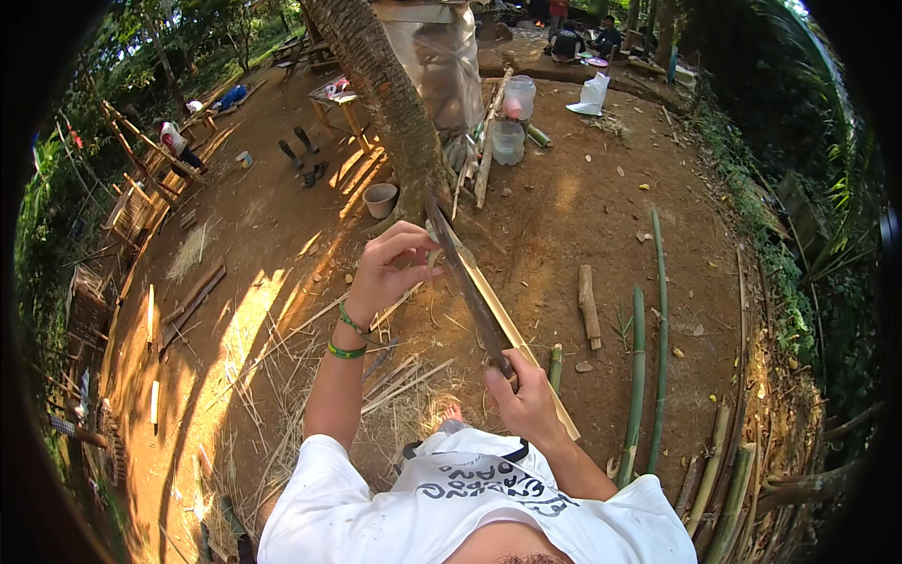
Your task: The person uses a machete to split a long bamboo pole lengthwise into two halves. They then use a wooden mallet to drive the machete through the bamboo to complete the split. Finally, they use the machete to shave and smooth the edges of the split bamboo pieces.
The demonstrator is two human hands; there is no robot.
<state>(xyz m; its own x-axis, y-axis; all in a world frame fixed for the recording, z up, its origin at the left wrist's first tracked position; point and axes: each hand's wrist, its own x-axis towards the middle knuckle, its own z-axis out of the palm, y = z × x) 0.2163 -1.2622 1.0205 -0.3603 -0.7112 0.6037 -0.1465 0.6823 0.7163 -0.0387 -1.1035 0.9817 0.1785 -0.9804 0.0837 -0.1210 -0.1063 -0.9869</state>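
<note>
My right hand (524, 393) is closed round the near end of a long dark-bladed machete (470, 282), which slants away from me toward the tree base. Just beside the blade runs a pale split bamboo strip (507, 324); its near end passes by my right wrist. My left hand (395, 265), with two green bands at the wrist, is raised near the far part of the blade. Its fingers are curled, with a gap between thumb and forefinger. The fingertips come close to the strip's far end; whether they touch it is unclear.
A tree trunk (390, 103) rises ahead, with a bucket (380, 199) at its foot. Green bamboo poles (637, 376) and a short log (588, 305) lie to the right. Loose bamboo slivers (404, 385) litter the ground. Other people sit at the far right; another stands far left.
</note>
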